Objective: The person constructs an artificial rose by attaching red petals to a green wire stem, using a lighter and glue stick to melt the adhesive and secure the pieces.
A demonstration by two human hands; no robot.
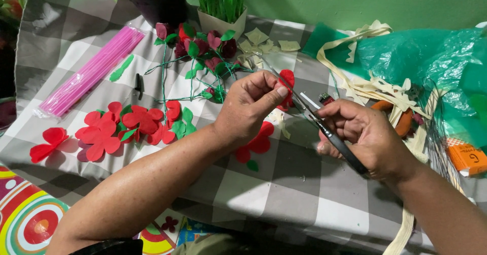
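My left hand (251, 107) pinches a small red felt petal (287, 78) between thumb and fingers above the checked tablecloth (284, 194). My right hand (362, 137) grips black-handled scissors (324, 128), whose blades reach up to the petal's edge. Under my left hand lies a red felt flower shape with a green leaf (256, 146). Finished dark red flowers on green wire stems (203, 52) lie further back.
Red felt flower cutouts with green leaves (122, 125) lie at the left, next to a packet of pink sticks (91, 72). Two plant pots (223, 11) stand at the back. Cream felt strips (365, 85), green plastic sheet (431, 57) and an orange box (466, 156) crowd the right.
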